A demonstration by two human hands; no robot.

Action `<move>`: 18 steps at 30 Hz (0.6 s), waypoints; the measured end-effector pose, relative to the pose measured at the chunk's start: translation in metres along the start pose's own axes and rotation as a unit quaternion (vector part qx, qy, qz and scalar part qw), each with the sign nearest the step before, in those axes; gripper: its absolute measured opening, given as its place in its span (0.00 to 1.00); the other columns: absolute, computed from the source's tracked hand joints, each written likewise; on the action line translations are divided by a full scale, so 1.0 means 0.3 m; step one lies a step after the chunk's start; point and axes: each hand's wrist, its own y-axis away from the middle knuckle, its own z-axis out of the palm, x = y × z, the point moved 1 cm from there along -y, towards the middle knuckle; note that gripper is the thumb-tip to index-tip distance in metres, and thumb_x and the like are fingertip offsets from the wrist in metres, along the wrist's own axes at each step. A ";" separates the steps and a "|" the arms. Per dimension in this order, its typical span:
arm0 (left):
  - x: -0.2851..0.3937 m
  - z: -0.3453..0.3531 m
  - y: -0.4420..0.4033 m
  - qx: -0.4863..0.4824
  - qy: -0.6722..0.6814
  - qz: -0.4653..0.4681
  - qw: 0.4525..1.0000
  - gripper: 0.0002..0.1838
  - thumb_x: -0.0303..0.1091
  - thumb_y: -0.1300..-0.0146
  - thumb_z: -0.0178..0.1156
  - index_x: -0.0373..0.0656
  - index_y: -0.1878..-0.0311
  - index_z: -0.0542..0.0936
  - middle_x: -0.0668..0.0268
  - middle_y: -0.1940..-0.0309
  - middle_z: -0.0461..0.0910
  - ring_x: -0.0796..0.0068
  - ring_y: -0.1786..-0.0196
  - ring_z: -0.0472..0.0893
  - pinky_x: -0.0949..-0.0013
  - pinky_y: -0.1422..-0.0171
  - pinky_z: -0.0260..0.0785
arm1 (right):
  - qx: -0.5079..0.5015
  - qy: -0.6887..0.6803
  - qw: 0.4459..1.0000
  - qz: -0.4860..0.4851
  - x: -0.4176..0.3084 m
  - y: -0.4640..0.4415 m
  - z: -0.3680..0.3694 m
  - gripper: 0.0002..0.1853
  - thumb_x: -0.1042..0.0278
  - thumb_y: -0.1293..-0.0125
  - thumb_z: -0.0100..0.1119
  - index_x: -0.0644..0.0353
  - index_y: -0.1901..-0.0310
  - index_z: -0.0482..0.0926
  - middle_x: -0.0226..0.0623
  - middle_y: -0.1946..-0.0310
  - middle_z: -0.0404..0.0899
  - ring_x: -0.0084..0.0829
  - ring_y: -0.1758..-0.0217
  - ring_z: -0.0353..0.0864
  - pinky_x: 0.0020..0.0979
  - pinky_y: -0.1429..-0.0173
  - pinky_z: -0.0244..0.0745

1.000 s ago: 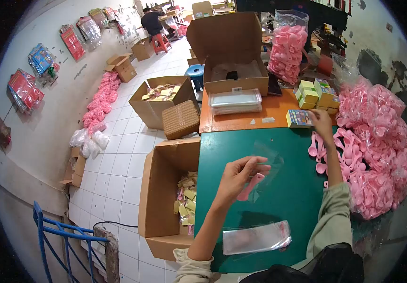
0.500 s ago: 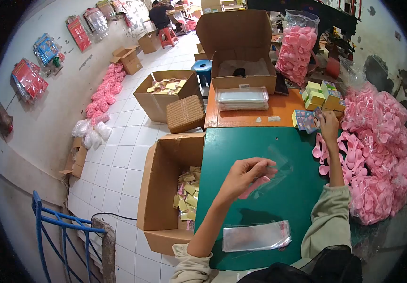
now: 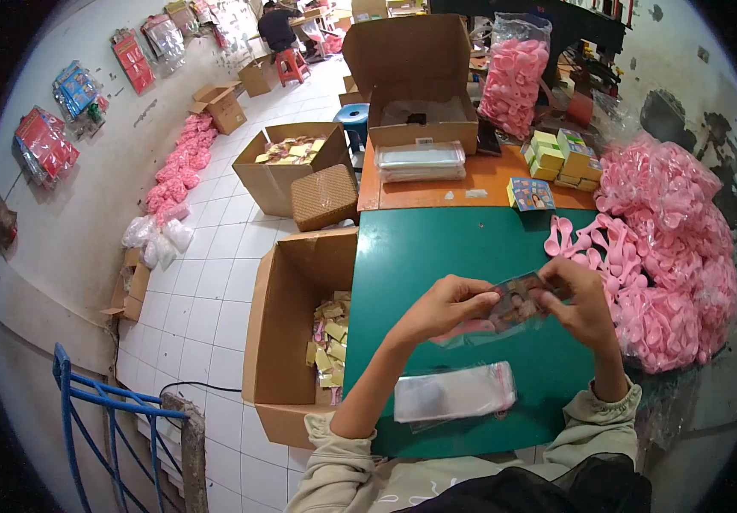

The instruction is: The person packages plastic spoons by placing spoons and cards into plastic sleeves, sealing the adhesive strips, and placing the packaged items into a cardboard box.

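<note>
Above the green table [image 3: 420, 256], my left hand [image 3: 450, 306] pinches a clear plastic bag [image 3: 512, 323] with a pink spoon [image 3: 474, 327] in it, partly hidden by the fingers. My right hand [image 3: 580, 299] grips a small printed card [image 3: 518, 299] by its far edge, up against the bag's mouth. How far the card sits inside the bag I cannot tell. Below my hands lies a stack of clear bags [image 3: 454, 393]. Loose pink spoons [image 3: 612, 248] lie just beyond my right hand, and a stack of printed cards [image 3: 531, 195] is farther back.
Bulging bags of pink spoons [image 3: 676, 256] crowd the right edge. Yellow-green boxes [image 3: 561, 158], packed bags [image 3: 420, 161] and an open carton [image 3: 424, 132] stand at the back. Left of the table, a carton [image 3: 287, 282] holds small yellow packets. A person [image 3: 278, 30] sits far off.
My right hand has come back from the card stack with a card and met the bag in my left hand. The view has shifted slightly.
</note>
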 end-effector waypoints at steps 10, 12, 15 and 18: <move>-0.016 0.122 0.190 0.042 -0.241 -0.018 0.970 0.32 0.46 0.38 0.60 0.48 0.33 0.62 0.54 0.61 0.83 0.59 0.58 0.83 0.62 0.59 0.74 | -0.162 0.048 0.984 -0.050 0.044 0.139 0.133 0.09 0.75 0.50 0.62 0.65 0.65 0.77 0.41 0.76 0.75 0.39 0.72 0.76 0.32 0.67 0.69; -0.070 0.082 0.260 0.026 -0.159 0.015 0.987 0.34 0.48 0.40 0.61 0.48 0.33 0.62 0.56 0.61 0.83 0.61 0.58 0.83 0.62 0.58 0.75 | -0.129 -0.020 0.990 0.062 0.046 0.170 0.147 0.07 0.73 0.48 0.65 0.65 0.72 0.76 0.33 0.80 0.75 0.23 0.76 0.74 0.27 0.71 0.67; -0.140 0.046 0.333 0.035 -0.082 0.056 0.994 0.37 0.42 0.43 0.66 0.44 0.33 0.61 0.60 0.61 0.82 0.72 0.60 0.82 0.69 0.58 0.75 | -0.081 -0.111 0.977 0.164 0.139 0.223 0.162 0.10 0.70 0.48 0.68 0.63 0.75 0.74 0.26 0.80 0.73 0.16 0.75 0.70 0.24 0.72 0.65; -0.145 0.044 0.380 0.060 -0.006 0.004 0.998 0.38 0.34 0.45 0.67 0.42 0.33 0.60 0.61 0.62 0.82 0.79 0.62 0.80 0.76 0.60 0.74 | -0.103 -0.194 0.954 0.206 0.135 0.235 0.200 0.12 0.69 0.49 0.70 0.61 0.77 0.73 0.25 0.81 0.72 0.16 0.75 0.70 0.23 0.70 0.65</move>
